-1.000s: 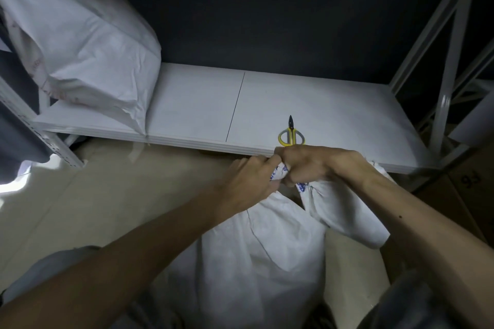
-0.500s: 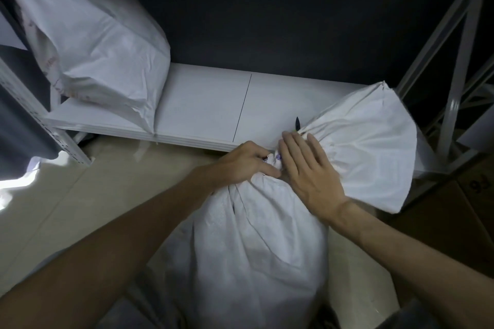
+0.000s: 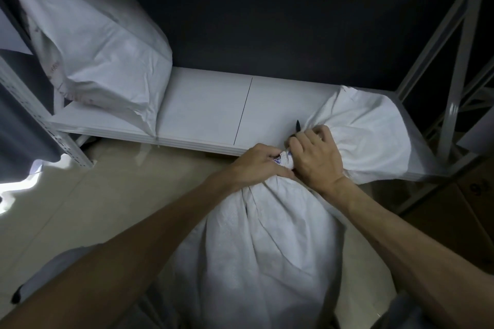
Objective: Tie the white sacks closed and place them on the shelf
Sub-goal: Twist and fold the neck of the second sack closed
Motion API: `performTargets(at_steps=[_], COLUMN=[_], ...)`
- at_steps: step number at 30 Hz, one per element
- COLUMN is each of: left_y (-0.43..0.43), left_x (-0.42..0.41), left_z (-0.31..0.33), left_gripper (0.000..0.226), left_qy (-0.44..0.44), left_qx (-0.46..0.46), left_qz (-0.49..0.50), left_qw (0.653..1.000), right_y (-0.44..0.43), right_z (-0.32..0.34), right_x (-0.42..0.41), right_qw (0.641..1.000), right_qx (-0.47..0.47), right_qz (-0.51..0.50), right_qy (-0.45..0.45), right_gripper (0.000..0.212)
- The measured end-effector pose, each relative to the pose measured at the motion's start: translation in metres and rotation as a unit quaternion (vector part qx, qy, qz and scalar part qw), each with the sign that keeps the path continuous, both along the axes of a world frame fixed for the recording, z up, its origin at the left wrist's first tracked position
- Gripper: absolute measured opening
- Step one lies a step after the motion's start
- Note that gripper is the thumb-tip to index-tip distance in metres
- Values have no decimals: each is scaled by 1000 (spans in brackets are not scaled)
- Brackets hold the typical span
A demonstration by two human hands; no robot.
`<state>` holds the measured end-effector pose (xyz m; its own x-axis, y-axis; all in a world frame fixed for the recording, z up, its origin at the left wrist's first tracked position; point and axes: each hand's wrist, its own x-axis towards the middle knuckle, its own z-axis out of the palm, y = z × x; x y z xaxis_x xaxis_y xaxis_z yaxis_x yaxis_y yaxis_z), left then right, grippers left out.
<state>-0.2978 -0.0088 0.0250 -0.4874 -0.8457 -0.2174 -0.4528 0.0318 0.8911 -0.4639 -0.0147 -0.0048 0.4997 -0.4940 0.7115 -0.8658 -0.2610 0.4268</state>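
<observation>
Head cam, wide-angle, looks fwd/down, close above shelf (image 3: 208, 107).

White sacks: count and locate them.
2. One white woven sack on the white shelf, left; the other before it, left hand and right hand gripping its neck. Others may be hidden.

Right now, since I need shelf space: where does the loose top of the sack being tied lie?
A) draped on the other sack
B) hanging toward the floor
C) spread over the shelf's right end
C: beyond the neck that the left hand and right hand grip, the top of the sack fans out over the right end of the shelf.
</observation>
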Motion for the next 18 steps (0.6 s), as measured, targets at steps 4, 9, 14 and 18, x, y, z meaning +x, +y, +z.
performTargets(at_steps=[4, 9, 14, 18], left_y=[16, 28, 22, 21], left_x=[0, 0, 0, 0], left_z=[-11, -25, -28, -37], left_gripper=[24, 13, 20, 18], left_qy=[-42, 36, -122, -235], left_qx=[42, 122, -48, -281], left_qz=[100, 181, 162, 110], left_qw=[993, 975, 978, 924], right_y=[3, 7, 12, 19], right_z=[5, 10, 23, 33], right_x=[6, 9, 12, 14], right_qw=[996, 984, 961, 934], right_qx=[58, 152, 255, 340], right_qz=[-13, -60, -71, -78], right_qy=[62, 73, 80, 82], right_gripper=[14, 20, 24, 18])
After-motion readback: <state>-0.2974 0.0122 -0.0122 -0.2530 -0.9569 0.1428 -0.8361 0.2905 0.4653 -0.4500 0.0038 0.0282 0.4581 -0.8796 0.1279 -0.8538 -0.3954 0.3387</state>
